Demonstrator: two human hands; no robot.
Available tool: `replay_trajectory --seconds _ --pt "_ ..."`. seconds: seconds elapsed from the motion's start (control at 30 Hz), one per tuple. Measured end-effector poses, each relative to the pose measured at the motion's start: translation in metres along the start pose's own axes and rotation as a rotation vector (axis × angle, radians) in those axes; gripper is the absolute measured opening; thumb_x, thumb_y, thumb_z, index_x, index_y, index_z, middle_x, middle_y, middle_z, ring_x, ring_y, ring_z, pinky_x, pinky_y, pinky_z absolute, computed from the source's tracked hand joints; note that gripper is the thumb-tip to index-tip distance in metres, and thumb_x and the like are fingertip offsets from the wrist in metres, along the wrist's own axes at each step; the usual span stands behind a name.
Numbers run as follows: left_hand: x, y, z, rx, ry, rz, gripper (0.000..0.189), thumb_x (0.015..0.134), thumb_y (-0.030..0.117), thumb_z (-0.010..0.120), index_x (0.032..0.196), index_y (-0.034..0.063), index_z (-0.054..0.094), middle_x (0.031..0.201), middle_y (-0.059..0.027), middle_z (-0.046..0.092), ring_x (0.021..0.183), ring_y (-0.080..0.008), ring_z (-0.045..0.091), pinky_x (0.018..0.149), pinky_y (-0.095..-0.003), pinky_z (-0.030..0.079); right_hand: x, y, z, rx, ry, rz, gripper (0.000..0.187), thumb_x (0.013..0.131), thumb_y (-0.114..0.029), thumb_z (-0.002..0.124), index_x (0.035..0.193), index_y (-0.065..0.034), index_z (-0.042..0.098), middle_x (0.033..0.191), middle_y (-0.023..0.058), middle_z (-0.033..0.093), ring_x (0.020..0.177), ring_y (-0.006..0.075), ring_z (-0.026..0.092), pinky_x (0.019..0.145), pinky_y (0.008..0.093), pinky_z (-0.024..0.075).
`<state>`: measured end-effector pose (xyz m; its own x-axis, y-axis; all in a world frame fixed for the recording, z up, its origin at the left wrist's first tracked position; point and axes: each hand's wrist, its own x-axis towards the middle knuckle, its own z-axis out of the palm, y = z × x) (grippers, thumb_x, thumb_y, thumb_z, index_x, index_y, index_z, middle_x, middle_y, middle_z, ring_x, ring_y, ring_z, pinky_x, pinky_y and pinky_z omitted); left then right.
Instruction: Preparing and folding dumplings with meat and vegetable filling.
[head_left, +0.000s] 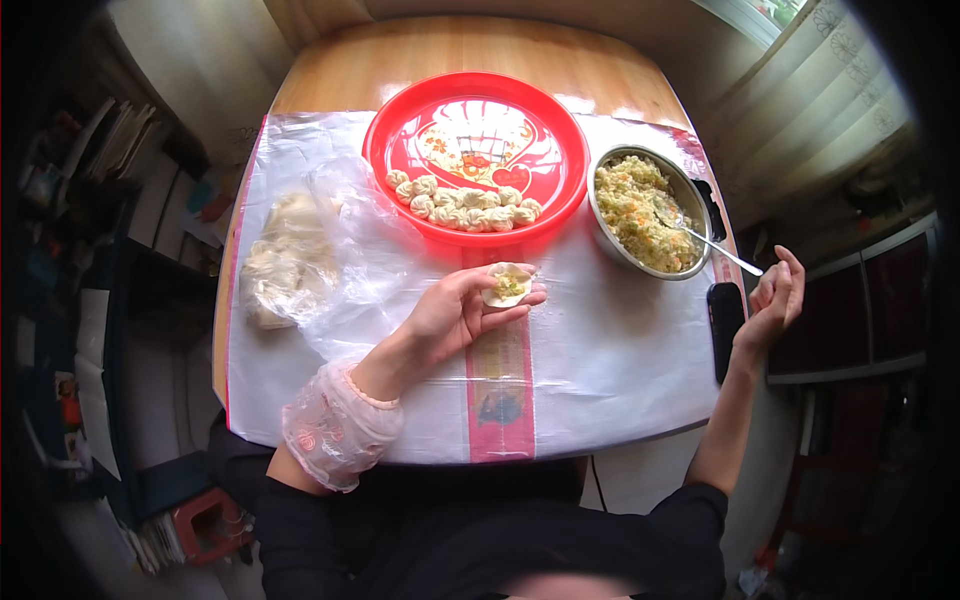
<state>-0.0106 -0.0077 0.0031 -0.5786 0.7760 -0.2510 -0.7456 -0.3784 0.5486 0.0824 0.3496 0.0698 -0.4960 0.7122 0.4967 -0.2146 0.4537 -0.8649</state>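
My left hand (457, 311) is palm up over the table and holds a round dough wrapper (493, 298) with a small heap of chopped filling (510, 284) on it. The thumb rests on the wrapper's edge. My right hand (776, 296) is raised off the table's right edge, its fingers loosely bent and nothing seen in them. Close by is the handle end of a metal spoon (724, 252), whose bowl is sunk in the filling (637, 202) inside a steel bowl (595, 225). Pleated dumplings (472, 219) sit in rows along the near side of a red tray (566, 161).
Clear plastic bags (360, 262) partly cover pale dough wrappers (289, 255) at the left. A dark phone (724, 322) lies at the table's right edge, below another dark object (709, 210). White plastic sheeting (600, 375) covers most of the wooden table (480, 49).
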Motion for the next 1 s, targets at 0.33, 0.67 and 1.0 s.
replay_trajectory --seconds 0.33,0.67,1.0 --pt "0.002 0.000 0.003 0.054 0.001 0.029 0.044 0.096 0.008 0.032 0.135 -0.0123 0.039 0.131 -0.0231 0.054 0.121 -0.0293 0.057 0.101 -0.0333 0.050 -0.071 -0.083 0.069 -0.280 -0.661 -0.364 0.014 0.084 0.001 0.062 0.097 -0.0044 0.065 0.065 0.0011 0.050 0.054 0.0094 0.046 0.051 0.0242 0.0363" --pt "0.005 0.000 -0.001 -0.008 0.005 0.113 0.045 0.095 0.007 0.032 0.136 -0.0102 0.039 0.133 -0.0259 0.051 0.120 -0.0297 0.057 0.097 -0.0295 0.053 -0.110 -0.028 0.119 -0.181 -0.922 -0.223 0.011 0.080 -0.006 0.074 0.087 -0.0018 0.068 0.060 0.0067 0.057 0.050 0.0143 0.051 0.049 0.0289 0.0403" --pt "0.003 -0.001 0.000 0.000 0.009 0.014 0.045 0.097 0.011 0.030 0.137 -0.0099 0.038 0.129 -0.0238 0.054 0.117 -0.0321 0.059 0.092 -0.0280 0.056 -0.103 -0.027 0.118 -0.125 -0.966 -0.526 0.016 0.072 0.005 0.059 0.083 -0.0064 0.062 0.076 0.0075 0.047 0.076 0.0264 0.047 0.064 0.0377 0.0408"
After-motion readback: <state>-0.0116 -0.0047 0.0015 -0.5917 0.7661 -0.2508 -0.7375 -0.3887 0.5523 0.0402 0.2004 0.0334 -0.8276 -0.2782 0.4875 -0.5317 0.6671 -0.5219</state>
